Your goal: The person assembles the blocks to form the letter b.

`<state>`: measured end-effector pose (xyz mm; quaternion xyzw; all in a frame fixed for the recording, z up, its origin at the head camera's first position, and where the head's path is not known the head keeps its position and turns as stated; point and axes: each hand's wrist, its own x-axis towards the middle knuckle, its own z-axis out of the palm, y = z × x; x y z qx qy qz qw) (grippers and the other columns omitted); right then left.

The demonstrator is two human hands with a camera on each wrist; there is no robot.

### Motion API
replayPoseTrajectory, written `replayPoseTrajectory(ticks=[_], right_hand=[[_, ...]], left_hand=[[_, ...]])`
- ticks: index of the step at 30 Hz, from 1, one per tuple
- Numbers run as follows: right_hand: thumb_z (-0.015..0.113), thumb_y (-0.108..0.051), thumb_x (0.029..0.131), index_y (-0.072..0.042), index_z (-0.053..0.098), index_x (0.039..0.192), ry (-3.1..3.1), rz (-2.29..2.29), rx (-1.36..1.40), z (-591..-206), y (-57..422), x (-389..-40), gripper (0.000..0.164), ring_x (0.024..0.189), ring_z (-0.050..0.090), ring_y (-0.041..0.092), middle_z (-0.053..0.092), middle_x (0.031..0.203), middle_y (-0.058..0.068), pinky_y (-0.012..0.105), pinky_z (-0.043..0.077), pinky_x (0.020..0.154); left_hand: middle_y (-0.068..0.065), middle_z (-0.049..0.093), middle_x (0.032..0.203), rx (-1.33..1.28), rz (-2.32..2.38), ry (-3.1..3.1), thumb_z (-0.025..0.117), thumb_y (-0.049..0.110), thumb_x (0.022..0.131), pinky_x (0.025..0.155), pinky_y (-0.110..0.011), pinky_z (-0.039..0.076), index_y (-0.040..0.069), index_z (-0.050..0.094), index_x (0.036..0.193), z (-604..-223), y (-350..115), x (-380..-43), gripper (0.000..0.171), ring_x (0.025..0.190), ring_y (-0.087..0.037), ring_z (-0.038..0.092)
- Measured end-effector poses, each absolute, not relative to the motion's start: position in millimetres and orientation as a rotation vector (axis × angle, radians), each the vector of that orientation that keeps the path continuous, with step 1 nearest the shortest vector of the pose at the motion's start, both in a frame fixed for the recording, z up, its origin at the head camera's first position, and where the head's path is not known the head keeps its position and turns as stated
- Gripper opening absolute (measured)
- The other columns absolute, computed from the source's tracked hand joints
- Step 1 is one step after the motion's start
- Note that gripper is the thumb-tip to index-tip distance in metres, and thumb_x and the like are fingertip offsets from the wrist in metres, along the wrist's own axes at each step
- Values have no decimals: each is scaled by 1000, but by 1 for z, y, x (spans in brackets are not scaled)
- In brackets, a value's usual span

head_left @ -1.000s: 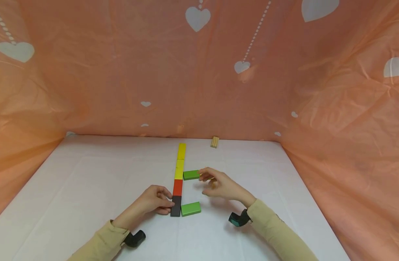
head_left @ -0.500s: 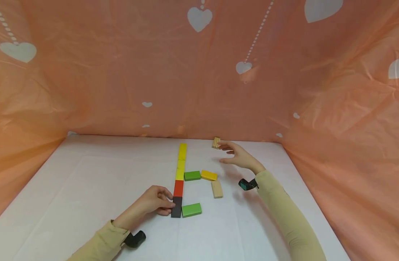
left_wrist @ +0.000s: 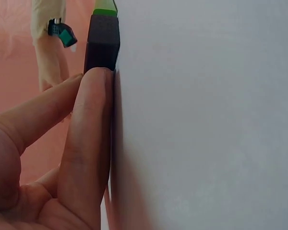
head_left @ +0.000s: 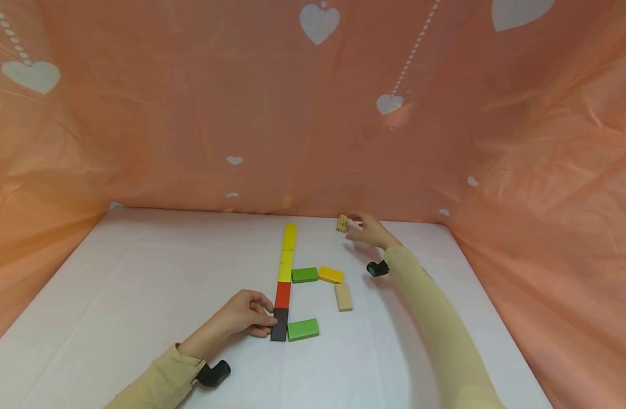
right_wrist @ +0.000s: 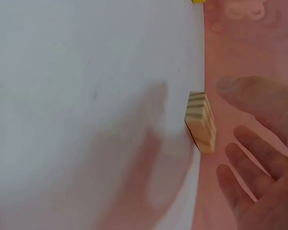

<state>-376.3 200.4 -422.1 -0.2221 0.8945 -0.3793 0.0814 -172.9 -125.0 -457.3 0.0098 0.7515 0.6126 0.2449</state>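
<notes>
A black block [head_left: 279,325] ends the near side of a straight row, followed by a red block [head_left: 283,295] and two yellow blocks [head_left: 286,265]. My left hand [head_left: 246,315] rests beside the row; in the left wrist view its fingertips [left_wrist: 97,79] touch the black block's side without wrapping round it. At the back of the table, my right hand [head_left: 371,232] is spread beside a wooden block with striped grain [head_left: 342,223]. The right wrist view shows a gap between that wooden block [right_wrist: 200,123] and the thumb [right_wrist: 245,91] and fingers.
Right of the row lie two green blocks [head_left: 305,275], one beside the yellow block and one beside the black. An orange-yellow block [head_left: 330,275] and a plain wooden block [head_left: 344,297] form a bend. An orange curtain with hearts [head_left: 313,125] stands behind the white table [head_left: 165,272].
My right hand has left the area by the upper green block, uncovering the orange-yellow and plain wooden blocks, and moved back to the striped wooden block. The left hand stays against the black block.
</notes>
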Motion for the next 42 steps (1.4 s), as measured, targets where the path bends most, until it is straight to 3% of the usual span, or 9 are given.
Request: replayPoseTrajectory(ticks=[15, 29, 38, 42], right_hand=[[76, -12, 82, -1, 41, 140, 2674, -1160, -410, -436, 188, -400, 68, 126, 42, 34, 46, 139, 17, 47, 35, 108], [76, -8, 81, 2, 39, 141, 2651, -1185, -415, -442, 187, -399, 70, 129, 40, 35, 44, 139, 21, 45, 32, 111], [82, -16, 76, -1, 42, 138, 2696, -1043, -380, -444, 189, -398, 76, 111, 48, 33, 52, 124, 20, 44, 39, 105], [82, -12, 76, 1, 42, 138, 2693, -1052, -429, -441, 190, -396, 75, 117, 47, 35, 50, 129, 21, 45, 39, 106]], left_hand=[[-11, 59, 72, 77, 1709, 2016, 76, -1, 79, 58, -29, 59, -9, 58, 100, -459, -124, -171, 28, 57, -14, 64], [-12, 61, 74, 48, 1689, 2035, 74, -2, 79, 59, -30, 59, -8, 58, 99, -460, -124, -171, 27, 58, -15, 64], [-13, 62, 75, 38, 1702, 2030, 74, -3, 80, 60, -30, 60, -9, 57, 101, -460, -125, -172, 28, 59, -15, 64], [-13, 62, 75, 39, 1701, 2030, 74, -3, 80, 59, -29, 59, -9, 57, 102, -459, -126, -172, 28, 59, -15, 64]])
